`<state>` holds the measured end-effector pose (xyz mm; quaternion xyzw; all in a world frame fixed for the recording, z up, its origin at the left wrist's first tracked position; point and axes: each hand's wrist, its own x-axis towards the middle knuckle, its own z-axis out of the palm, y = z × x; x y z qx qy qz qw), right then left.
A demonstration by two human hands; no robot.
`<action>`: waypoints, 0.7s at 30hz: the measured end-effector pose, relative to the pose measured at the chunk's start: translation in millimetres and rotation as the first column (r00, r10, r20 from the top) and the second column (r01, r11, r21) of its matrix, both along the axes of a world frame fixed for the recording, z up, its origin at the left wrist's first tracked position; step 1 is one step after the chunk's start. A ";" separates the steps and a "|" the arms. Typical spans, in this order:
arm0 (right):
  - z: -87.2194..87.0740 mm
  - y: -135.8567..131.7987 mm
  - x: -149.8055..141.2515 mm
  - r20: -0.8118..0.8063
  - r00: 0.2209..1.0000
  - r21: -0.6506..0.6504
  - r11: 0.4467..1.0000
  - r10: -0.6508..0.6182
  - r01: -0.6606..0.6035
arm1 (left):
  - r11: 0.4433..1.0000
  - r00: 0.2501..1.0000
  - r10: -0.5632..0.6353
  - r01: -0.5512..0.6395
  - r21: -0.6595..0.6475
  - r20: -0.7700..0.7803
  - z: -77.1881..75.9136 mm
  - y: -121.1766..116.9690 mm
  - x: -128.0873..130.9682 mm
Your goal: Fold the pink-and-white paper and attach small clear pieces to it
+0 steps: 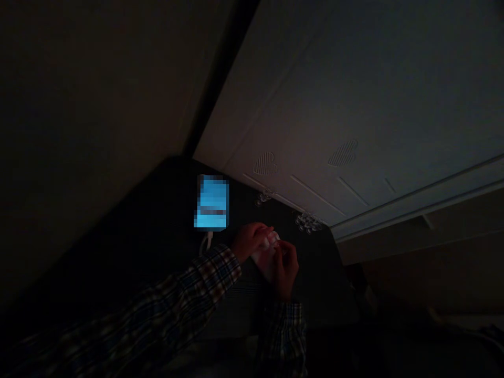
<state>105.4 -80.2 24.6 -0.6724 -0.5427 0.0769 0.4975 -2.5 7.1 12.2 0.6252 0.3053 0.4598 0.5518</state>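
In the dim light my left hand (250, 240) lies over the upper left of a pale, pinkish-white flat thing (263, 260), its fingers closed on the top end. Whether it is cloth, paper or a small pouch I cannot tell. My right hand (288, 265) pinches the same thing at its upper right edge, fingers bent and thumb close to them. Both hands are close together over the dark surface (323, 283). Just behind them lies a heap of small shiny metal rings (309, 221), with a smaller cluster of rings (264, 197) to its left.
A glowing blue screen (212, 199), blurred out, stands left of my hands with a white cable (208, 240) at its lower end. Behind the surface rises a white panel (315, 105) with ribbed hearts (266, 164). A wall (98, 94) closes off the left.
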 end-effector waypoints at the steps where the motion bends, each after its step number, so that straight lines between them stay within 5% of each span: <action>1: 0.6 0.1 -0.7 -0.001 1.000 0.000 1.000 -0.002 0.002 | 1.000 1.000 0.005 -0.005 0.026 -0.016 0.2 -0.2 -0.6; 8: -0.5 1.4 -0.6 0.010 0.999 0.026 0.999 -0.043 0.043 | 0.974 0.988 0.136 -0.120 0.194 -0.072 3.8 1.7 -4.6; 21: -4.9 0.8 6.1 0.031 0.999 0.010 1.000 -0.022 0.022 | 0.977 0.989 0.097 -0.073 0.201 -0.111 6.6 -3.5 -6.4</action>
